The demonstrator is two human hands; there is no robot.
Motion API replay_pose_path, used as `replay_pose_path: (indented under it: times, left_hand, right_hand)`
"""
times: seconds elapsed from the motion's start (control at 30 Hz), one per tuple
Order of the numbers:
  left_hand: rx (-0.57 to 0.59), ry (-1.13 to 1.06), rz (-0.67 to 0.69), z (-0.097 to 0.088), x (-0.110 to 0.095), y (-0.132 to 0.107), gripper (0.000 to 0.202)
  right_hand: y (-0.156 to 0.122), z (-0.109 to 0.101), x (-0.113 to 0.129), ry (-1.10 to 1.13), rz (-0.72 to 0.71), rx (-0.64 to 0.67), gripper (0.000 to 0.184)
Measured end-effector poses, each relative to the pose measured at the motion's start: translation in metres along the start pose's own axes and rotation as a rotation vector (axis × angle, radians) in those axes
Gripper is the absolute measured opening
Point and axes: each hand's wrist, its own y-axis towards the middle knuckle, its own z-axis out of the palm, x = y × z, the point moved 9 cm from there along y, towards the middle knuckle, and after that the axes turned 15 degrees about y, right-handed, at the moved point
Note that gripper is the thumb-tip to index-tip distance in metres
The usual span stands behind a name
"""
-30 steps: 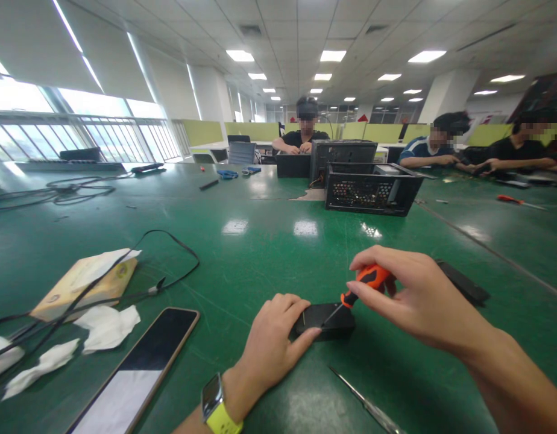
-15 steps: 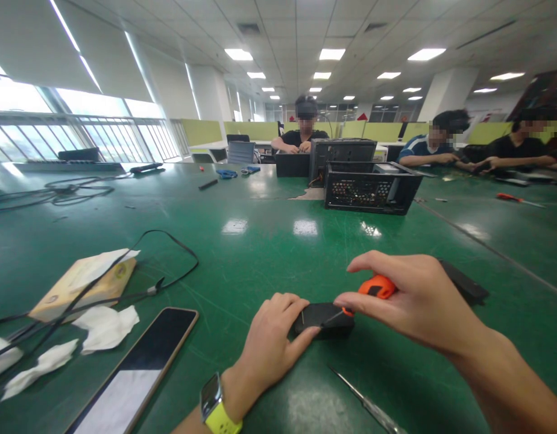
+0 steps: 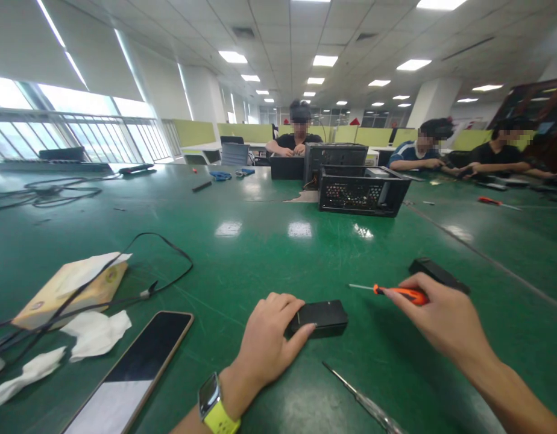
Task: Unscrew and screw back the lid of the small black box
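My left hand (image 3: pixel 276 331) grips the left end of a small black rectangular box (image 3: pixel 327 318) lying on the green table, thumb along its near side and fingers over the far side. To the right, my right hand (image 3: pixel 434 313) is closed around an orange-and-black screwdriver (image 3: pixel 407 294). Its shaft points left above the table, apart from the box. Behind my right hand lies a second black box-like piece (image 3: pixel 439 274), partly covered by the hand. Nearer to me rests another screwdriver with a clear handle (image 3: pixel 362 399).
A phone (image 3: pixel 138 367), crumpled tissues (image 3: pixel 97 334), a tissue pack (image 3: pixel 73 289) and a black cable (image 3: pixel 170 283) lie at left. Farther back stand black computer cases (image 3: pixel 364 191). A red screwdriver (image 3: pixel 490 201) lies far right. Several people sit across the table.
My right hand has moved right, drawing the screwdriver off the black box and turning it nearly level. My left hand keeps its hold on the box. The view has shifted slightly.
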Motion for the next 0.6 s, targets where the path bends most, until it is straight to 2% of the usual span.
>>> replay_pose_path:
  times: [0.07, 0.13, 0.23, 0.27, 0.37, 0.43, 0.6]
  left_hand:
    - [-0.001, 0.005, 0.008, 0.0, -0.001, 0.0, 0.029]
    - [-0.003, 0.009, 0.01, 0.0, -0.001, 0.0, 0.029]
    - [-0.015, 0.019, 0.009, -0.001, -0.001, 0.0, 0.029]
    - [-0.015, 0.022, 0.009, -0.001, -0.001, 0.001, 0.029]
    - [-0.014, 0.026, 0.008, -0.001, -0.002, 0.0, 0.028]
    - [-0.013, 0.025, 0.007, -0.001, -0.002, 0.0, 0.028]
    - [-0.018, 0.016, 0.004, 0.0, 0.0, 0.0, 0.028]
  right_hand:
    - [-0.014, 0.024, -0.034, -0.044, 0.111, 0.161, 0.033]
    - [-0.024, 0.035, -0.04, -0.055, 0.09, 0.243, 0.033]
    - [-0.033, 0.031, -0.007, -0.017, -0.057, 0.242, 0.038]
    - [-0.039, 0.035, 0.007, 0.005, -0.08, 0.309, 0.039]
    - [-0.073, 0.063, 0.033, 0.038, 0.002, 0.732, 0.026]
    - [-0.093, 0.074, 0.04, 0.047, 0.056, 0.911, 0.017]
    - [-0.095, 0.081, 0.044, 0.375, 0.118, 0.982, 0.022]
